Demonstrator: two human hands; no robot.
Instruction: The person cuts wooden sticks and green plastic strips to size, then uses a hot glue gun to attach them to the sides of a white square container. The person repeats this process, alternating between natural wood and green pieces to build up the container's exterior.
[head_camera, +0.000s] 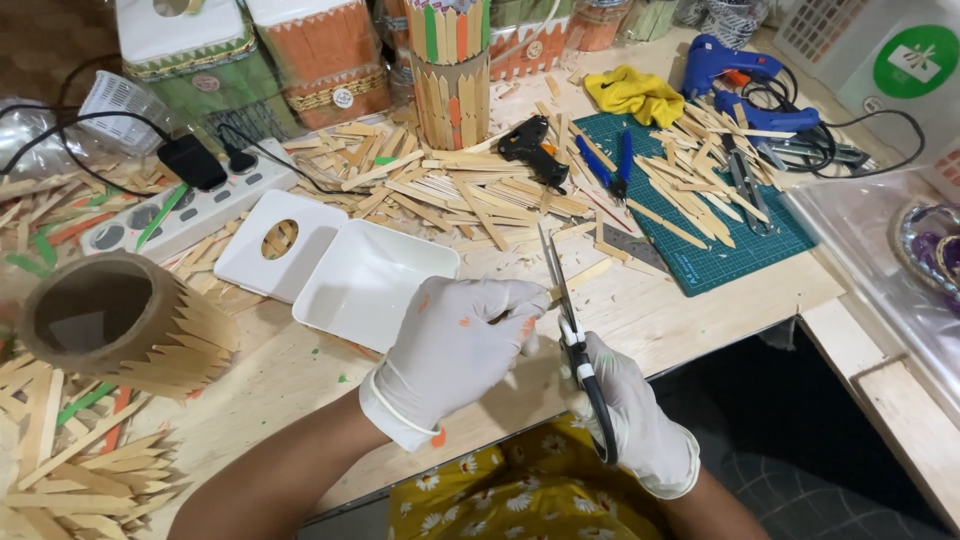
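Near the front edge of the wooden counter (700, 300), seen from the head camera, both gloved hands work together. The left hand (455, 345) has its fingers pinched together on a flat wooden stick (578, 278), which juts out to the right at a slight upward slant. The right hand (640, 425) has its fingers wrapped through the black handles of a pair of scissors (570, 320), blades pointing away from the body and parted around the stick close to the left fingertips.

Just beyond the left hand sits a white box (375, 280) with its lid (275, 245) beside it. Further back lie a heap of loose cut sticks (450, 185), a black glue gun (530, 145) and a green cutting mat (720, 240) with blue pliers (610, 165). A cardboard cylinder clad in sticks (120, 325) stands at the far left.

By my judgement the step in hand is trimming the stick's end. The next move calls for a steady pinch while the blades close squarely, with fingertips kept out of the cut.
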